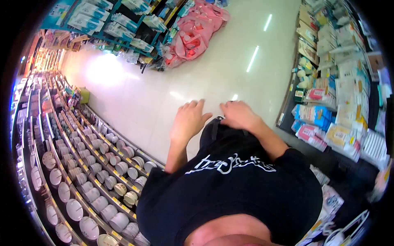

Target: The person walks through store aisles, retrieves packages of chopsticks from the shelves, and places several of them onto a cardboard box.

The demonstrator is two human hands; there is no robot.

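My left hand [189, 122] is held out in front of my body over the pale floor, palm down. Its fingers are apart, the thumb sticks out to the right, and it holds nothing. To the right, my right hand [240, 115] hovers near the waist of my dark trousers [211, 130]. Its fingers are slightly bent and a little blurred, with a gap between thumb and index finger and nothing visible in it. I cannot tell whether it touches the trousers. Neither hand reaches a shelf. A black T-shirt [234, 192] with white lettering covers my torso.
Shelves of stacked cups and bowls [108, 180] curve along the left. Packaged goods [314, 115] fill a shelf on the right. Ahead stand a teal rack [119, 28] and pink plastic-wrapped items [193, 35]. A shiny tiled floor [246, 82] runs between them.
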